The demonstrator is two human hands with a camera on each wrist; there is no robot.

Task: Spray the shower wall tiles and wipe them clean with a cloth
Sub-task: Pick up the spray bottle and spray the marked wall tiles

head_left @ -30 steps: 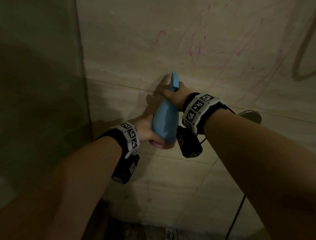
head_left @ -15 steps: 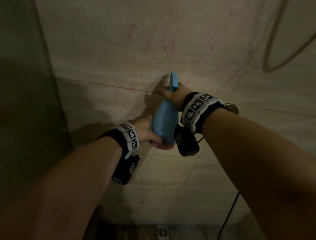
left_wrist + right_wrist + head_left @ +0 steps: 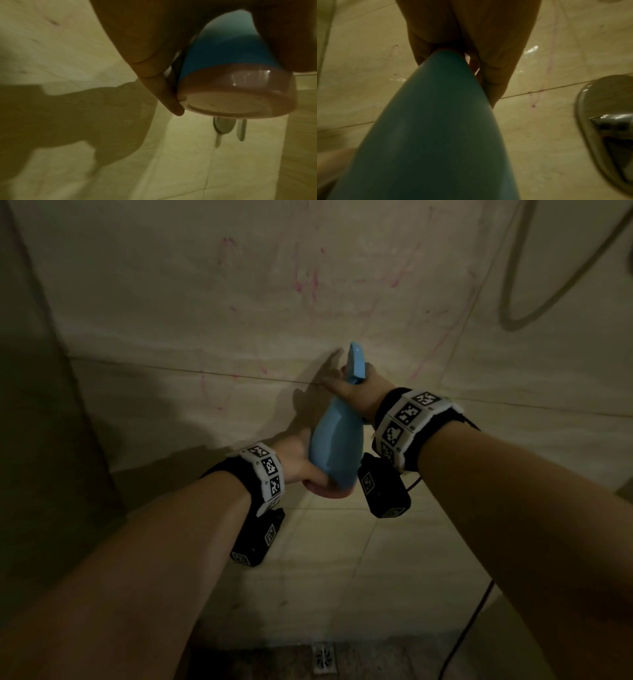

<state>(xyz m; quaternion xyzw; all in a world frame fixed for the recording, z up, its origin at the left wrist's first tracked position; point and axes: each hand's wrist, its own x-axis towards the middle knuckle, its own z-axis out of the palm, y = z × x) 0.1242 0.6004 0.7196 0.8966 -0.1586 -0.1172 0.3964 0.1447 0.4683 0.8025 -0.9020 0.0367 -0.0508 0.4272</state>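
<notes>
A blue spray bottle [image 3: 335, 446] with a clear pinkish base [image 3: 236, 97] points its nozzle at the beige shower wall tiles [image 3: 308, 285]. My right hand [image 3: 356, 392] grips the bottle's neck just under the spray head. My left hand [image 3: 308, 470] cups and holds the bottle's bottom, fingers curled round it. In the right wrist view the bottle's body [image 3: 433, 135] fills the middle. Pink marks [image 3: 301, 282] streak the tiles above the nozzle. No cloth is in view.
A chrome tap fitting [image 3: 604, 121] sticks out of the wall at the right, close to my right wrist. A hose [image 3: 534, 302] loops at the upper right. A dark cable [image 3: 469, 621] hangs at the lower right. A floor drain [image 3: 323, 659] lies below. A side wall [image 3: 41, 440] closes the left.
Both hands keep their hold on the bottle. The view has swung left and slightly up along the wall, so the pink marks and hose loop sit further right and lower.
</notes>
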